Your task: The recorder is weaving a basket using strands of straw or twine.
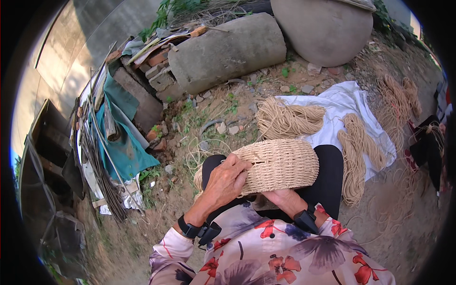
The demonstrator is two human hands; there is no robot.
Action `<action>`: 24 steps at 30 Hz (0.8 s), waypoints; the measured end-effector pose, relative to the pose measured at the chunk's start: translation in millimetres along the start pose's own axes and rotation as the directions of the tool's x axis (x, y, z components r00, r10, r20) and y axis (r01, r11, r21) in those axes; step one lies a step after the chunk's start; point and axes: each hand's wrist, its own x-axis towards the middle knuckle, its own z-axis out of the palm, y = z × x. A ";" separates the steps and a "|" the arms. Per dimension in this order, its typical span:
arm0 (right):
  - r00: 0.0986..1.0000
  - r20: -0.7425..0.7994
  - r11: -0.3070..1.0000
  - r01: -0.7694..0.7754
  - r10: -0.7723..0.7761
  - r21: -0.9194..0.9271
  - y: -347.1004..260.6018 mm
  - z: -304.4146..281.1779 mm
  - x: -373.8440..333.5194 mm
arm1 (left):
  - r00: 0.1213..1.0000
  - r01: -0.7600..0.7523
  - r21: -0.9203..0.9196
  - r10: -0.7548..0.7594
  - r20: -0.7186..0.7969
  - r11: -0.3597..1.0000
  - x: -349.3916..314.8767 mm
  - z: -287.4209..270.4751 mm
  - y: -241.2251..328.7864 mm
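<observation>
A woven straw-coloured basket (289, 164) rests on its side across my lap, its ribbed wall facing up. My left hand (225, 178) is closed at the basket's left part, fingertips pressed against the weave beside a small dark gap. What the fingertips pinch is too small to make out. My right hand (285, 197) holds the basket's lower near edge from beneath, with most of its fingers hidden by the basket. Loose pale cord strands (197, 161) curl out to the left of my left hand.
Bundles of twisted cord (287, 118) lie on a white cloth (349, 97) ahead and right, with another cord hank (354, 164) beside my knee. Beyond are a concrete cylinder (228, 54) and a big clay jar (325, 33). Sticks and teal sheeting (126, 147) stand left.
</observation>
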 end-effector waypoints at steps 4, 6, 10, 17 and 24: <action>0.988 -0.047 0.944 0.129 -0.150 -0.304 5.5 -34.2 -0.6 | 0.996 0.011 -0.085 -0.018 -0.085 0.996 -4.4 4.3 -1.2; 0.961 0.041 0.771 0.244 -0.273 -0.589 8.8 -50.9 3.8 | 0.993 0.001 -0.061 -0.008 -0.115 0.998 -6.4 5.4 1.0; 0.933 0.087 0.521 0.270 -0.349 -0.810 2.4 -54.4 6.8 | 0.965 0.149 -0.122 -0.172 -0.198 0.981 -3.5 8.2 7.5; 0.983 -0.180 0.980 0.065 -0.031 0.187 -8.8 6.6 12.9 | 0.958 -0.082 0.011 0.082 -0.274 0.997 12.6 8.5 2.4; 1.000 0.026 0.927 -0.021 0.012 0.375 -8.0 -7.6 11.0 | 0.975 -0.013 -0.034 0.005 -0.224 0.999 12.9 7.3 1.3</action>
